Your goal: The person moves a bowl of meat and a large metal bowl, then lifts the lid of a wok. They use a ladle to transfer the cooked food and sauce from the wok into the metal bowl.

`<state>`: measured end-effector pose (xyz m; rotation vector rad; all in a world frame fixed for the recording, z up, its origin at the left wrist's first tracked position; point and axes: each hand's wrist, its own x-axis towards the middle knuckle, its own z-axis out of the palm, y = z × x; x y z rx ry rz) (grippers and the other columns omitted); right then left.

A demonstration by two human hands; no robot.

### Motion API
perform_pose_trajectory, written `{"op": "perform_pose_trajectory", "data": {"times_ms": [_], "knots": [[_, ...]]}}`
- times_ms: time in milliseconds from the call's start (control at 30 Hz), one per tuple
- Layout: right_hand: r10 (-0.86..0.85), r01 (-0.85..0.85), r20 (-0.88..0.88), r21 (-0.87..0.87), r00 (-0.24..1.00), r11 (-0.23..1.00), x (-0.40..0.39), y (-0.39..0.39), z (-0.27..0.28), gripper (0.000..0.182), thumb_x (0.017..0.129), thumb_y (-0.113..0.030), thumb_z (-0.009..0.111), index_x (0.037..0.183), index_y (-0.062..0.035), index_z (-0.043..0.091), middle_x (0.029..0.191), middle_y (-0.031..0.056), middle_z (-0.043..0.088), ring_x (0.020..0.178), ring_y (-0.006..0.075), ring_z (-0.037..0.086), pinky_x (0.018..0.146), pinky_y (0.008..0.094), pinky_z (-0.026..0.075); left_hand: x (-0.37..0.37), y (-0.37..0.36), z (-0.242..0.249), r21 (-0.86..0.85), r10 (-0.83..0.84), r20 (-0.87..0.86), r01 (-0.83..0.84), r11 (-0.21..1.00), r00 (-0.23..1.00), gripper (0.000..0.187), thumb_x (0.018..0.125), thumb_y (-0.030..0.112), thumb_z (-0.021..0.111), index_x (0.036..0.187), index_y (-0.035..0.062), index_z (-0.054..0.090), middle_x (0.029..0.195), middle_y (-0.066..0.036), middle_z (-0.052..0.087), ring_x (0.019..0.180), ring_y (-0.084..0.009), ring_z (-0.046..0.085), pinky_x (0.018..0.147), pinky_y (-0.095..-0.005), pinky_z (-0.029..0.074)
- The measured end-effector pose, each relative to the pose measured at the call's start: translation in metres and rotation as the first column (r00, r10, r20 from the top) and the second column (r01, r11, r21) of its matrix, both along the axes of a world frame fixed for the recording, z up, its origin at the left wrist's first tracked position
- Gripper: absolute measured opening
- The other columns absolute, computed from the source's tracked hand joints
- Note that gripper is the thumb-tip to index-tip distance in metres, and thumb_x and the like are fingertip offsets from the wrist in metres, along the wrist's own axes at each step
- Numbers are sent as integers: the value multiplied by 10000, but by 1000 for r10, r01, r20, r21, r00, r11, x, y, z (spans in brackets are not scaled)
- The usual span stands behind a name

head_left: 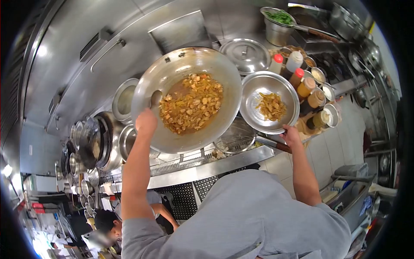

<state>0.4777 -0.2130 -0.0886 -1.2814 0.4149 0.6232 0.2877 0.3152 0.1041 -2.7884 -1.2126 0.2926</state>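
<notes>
While the left hand (146,122) is closed around the near rim of a big steel wok (186,98), gripping it and tipping it up toward the camera, you can see right into it: there's a heap of saucy stir-fried food (192,108) in orange-brown chunks sitting in the middle and lower part of the wok, with a bit of thin sauce pooled along its upper left edge. The right hand (291,134) is over on the other side, at the near edge of a smaller steel bowl (269,108) that sits just beside the wok on its right, the two rims almost touching. That hand looks curled on the bowl's rim, with a dark handle (274,143) running right under it, so I honestly can't tell which of the two it's really gripping. Inside the bowl is a small pile of yellowish strips (271,106), way less than what's in the wok. Behind the bowl is a cluster of sauce bottles (302,84) and little condiment cups, plus a flat metal lid (246,55) and a pot of chopped greens (278,25) further back. Off to the left there are stacked pans (92,142) along the steel counter, and another person (112,224) is down in the lower left corner.
</notes>
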Motion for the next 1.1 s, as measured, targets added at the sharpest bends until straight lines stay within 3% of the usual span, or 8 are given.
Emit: {"op": "perform_pose_trajectory", "data": {"times_ms": [167, 367, 467, 533, 633, 700, 1067, 1100], "knots": [[-9, 7, -22, -71, 1000, 997, 2, 2, -3, 174, 901, -137, 523, 1070, -98, 527, 914, 26, 613, 756, 162, 589, 646, 327, 498, -1, -10, -49, -132, 56, -20, -58, 990, 998, 338, 868, 184, 467, 1154, 25, 550, 1127, -245, 612, 1074, -368, 596, 881, -453, 492], [-51, 50, -89, -15, 995, 999, 3, 5, 0, 148, 897, -128, 524, 1038, -84, 539, 886, 32, 614, 728, 162, 600, 550, 288, 520, 29, -28, -81, -433, -71, 194, 151, 889, 978, 391, 853, 233, 518, 1151, -18, 554, 1067, -256, 632, 968, -359, 640, 837, -412, 504], [-62, 69, -134, 48, 989, 996, 9, 7, -10, 148, 885, -108, 516, 1021, -52, 533, 842, 55, 612, 667, 173, 608, 462, 283, 521, 34, -24, -89, -636, 75, 199, 71, 768, 977, 365, 845, 228, 564, 1115, -17, 570, 850, -199, 667, 678, -299, 659, 612, -395, 512], [-67, 76, -131, 61, 989, 995, 15, 5, -20, 157, 876, -93, 512, 1017, -25, 524, 809, 72, 610, 625, 182, 614, 417, 291, 519, 29, -8, -101, -865, 268, 215, 56, 499, 939, 283, 853, 205, 579, 1059, 11, 570, 641, -86, 583, 434, -188, 514, 409, -331, 390], [-129, 140, -140, 67, 982, 988, 18, 4, -21, 148, 856, -67, 504, 991, -8, 508, 802, 90, 601, 594, 198, 608, 373, 295, 498, 15, -18, -63, -941, 465, 192, 27, 338, 864, 179, 876, 178, 559, 995, 43, 557, 593, -16, 493, 402, -109, 414, 357, -279, 293], [-60, 60, -65, 3, 996, 998, 17, -6, -30, 166, 845, -63, 498, 1001, -12, 526, 852, 81, 612, 682, 186, 623, 499, 307, 545, 12, -11, -46, -935, 447, 188, 21, 353, 874, 166, 880, 181, 557, 981, 49, 553, 594, -10, 493, 403, -101, 410, 360, -274, 293], [-235, 232, 156, 39, 959, 972, -57, -23, 100, 236, 826, 5, 477, 1060, 33, 466, 844, 133, 616, 649, 239, 646, 495, 354, 561, 0, -8, 20, -894, 348, 201, 26, 448, 916, 194, 895, 199, 553, 1025, 56, 552, 634, 3, 524, 402, -77, 406, 355, -249, 299], [-119, 128, 171, -39, 978, 991, -58, -38, 106, 273, 823, 3, 472, 1092, 36, 442, 857, 143, 609, 651, 259, 649, 494, 371, 576, -1, -7, 24, -901, 357, 209, 38, 432, 910, 207, 895, 203, 556, 1042, 57, 547, 636, 4, 524, 399, -75, 404, 350, -246, 296]]}}
